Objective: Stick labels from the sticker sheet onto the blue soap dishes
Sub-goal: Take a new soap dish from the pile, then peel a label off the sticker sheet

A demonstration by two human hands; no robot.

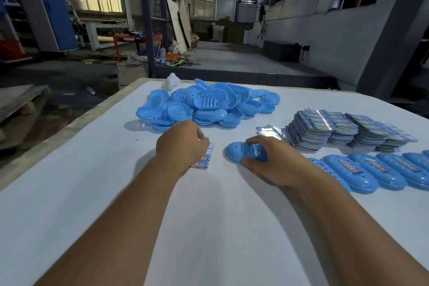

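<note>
Two bare forearms reach across a white bench (pixel 209 227). The right hand (pixel 274 160) curls its fingers over a blue soap dish (pixel 236 150) lying flat and not yet labelled, as far as can be seen. Just left of that dish, the left hand (pixel 182 144) rests on a small sticker sheet (pixel 204 161) with fingers bent inward; whether they pinch a label is hidden behind the knuckles. To the right of the held dish, a row of labelled dishes (pixel 376 169) lies side by side, each carrying a colourful label, so part of the job looks done. Beyond the held dish, a large heap of unlabelled dishes (pixel 209 104) waits, suggesting most of the work remains. Behind and right of the held dish stand tall stacks of sticker sheets (pixel 343 127), with a few loose sheets (pixel 269 131) in front of them. A small white object (pixel 173 81) sits at the bench's far edge behind the heap. Nothing blocks either hand. Past the bench lies a dim workshop with steel posts and machinery.
</note>
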